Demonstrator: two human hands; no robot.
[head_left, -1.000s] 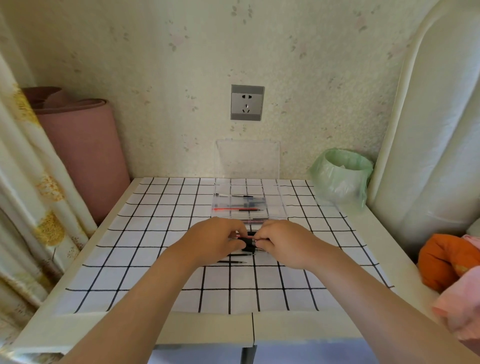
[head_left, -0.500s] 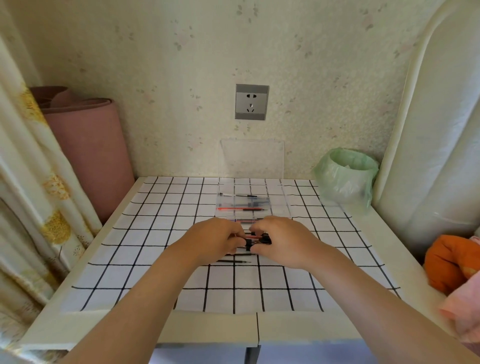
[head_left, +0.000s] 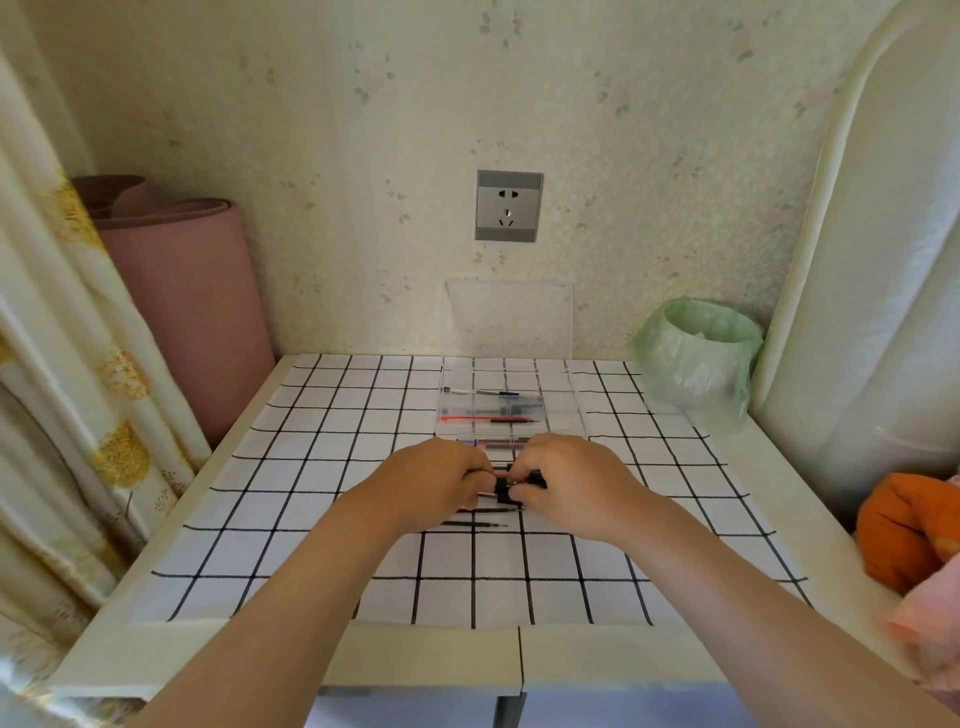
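Observation:
My left hand (head_left: 436, 483) and my right hand (head_left: 571, 483) meet over the middle of the checked tablecloth (head_left: 311, 467). Between them sits a small black clip (head_left: 506, 491) on a bundle of thin pen refills, with red and dark ends just showing. The left hand's curled fingers grip the bundle. The fingers of my right hand pinch the clip. Two loose dark refills (head_left: 478, 524) lie on the cloth just below the hands. Behind the hands is a clear plastic box (head_left: 566, 415) holding several pens, its lid (head_left: 509, 317) standing upright against the wall.
A bin lined with a green bag (head_left: 696, 353) stands at the table's back right. A rolled pink mat (head_left: 182, 312) and a curtain (head_left: 67, 415) are on the left. Orange and pink cloth (head_left: 904, 530) lies on the right. A wall socket (head_left: 508, 206) is above the box.
Both hands stay together on the clip and bundle, with only small finger movement. The view has shifted slightly.

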